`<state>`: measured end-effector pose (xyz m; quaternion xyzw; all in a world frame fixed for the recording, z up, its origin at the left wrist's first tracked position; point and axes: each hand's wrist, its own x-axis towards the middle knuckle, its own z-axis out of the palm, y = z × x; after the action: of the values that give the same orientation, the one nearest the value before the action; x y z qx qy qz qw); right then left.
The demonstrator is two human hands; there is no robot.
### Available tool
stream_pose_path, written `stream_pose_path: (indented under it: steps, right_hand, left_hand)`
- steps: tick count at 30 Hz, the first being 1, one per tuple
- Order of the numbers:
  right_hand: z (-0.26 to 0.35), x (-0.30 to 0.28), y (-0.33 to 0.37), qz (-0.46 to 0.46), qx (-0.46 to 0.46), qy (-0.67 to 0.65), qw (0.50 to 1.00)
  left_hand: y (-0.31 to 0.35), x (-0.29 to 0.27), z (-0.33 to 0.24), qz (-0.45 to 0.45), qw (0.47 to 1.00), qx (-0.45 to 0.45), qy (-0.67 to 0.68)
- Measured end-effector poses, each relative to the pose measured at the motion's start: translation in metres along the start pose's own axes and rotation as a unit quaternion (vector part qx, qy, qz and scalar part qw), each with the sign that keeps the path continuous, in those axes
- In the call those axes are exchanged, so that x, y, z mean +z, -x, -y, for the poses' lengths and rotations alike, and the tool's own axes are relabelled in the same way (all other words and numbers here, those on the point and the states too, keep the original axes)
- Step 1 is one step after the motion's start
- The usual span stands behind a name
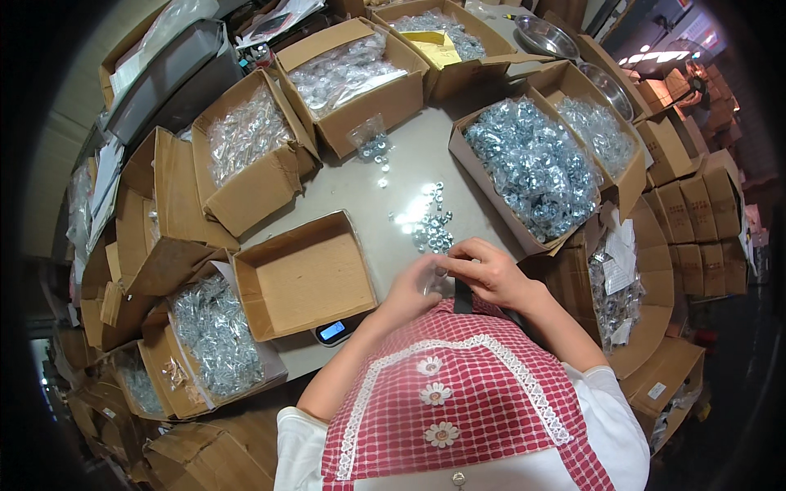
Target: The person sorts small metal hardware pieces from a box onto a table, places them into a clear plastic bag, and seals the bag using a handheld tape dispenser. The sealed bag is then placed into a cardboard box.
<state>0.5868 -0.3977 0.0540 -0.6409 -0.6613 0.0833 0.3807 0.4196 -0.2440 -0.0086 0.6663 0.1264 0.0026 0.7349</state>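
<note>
Open tabletop (416,151) edged by boxes (260,200) — left hand (414,290), right hand (491,270) beside hardware (434,233), grip unclear

Note bright glare on the tabletop (422,151) just beyond your left hand (411,288) and right hand (491,274). Your left hand appears slightly blurred. Far outward from both, straight lines bend and the view darkens.

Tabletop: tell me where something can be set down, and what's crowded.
Bare tabletop lies between the unfilled box and the loose metal pieces, and between those pieces and the filled box at right. It's crowded where the left hand and right hand meet near the pieces, and along the far side, lined with full boxes.
</note>
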Motion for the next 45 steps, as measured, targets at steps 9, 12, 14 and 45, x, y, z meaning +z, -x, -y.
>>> stream_pose_path:
  steps: [9, 12, 14, 45]
  right_hand:
    - [-0.040, 0.006, 0.011, 0.018, 0.247, 0.020, 0.969]
    - [-0.055, 0.032, 0.013, 0.067, 0.300, 0.069, 0.949]
    - [-0.059, 0.048, 0.014, 0.065, 0.276, 0.096, 0.954]
    - [0.013, 0.012, 0.026, 0.034, 0.080, -0.145, 0.986]
  left_hand:
    - [0.003, 0.005, 0.004, -0.005, 1.000, 0.020, 0.012]
    - [0.007, 0.005, 0.004, 0.004, 1.000, -0.010, 0.027]
    - [0.012, 0.007, 0.006, -0.017, 1.000, -0.003, 0.004]
    - [0.039, 0.032, 0.020, -0.076, 0.997, 0.011, -0.007]
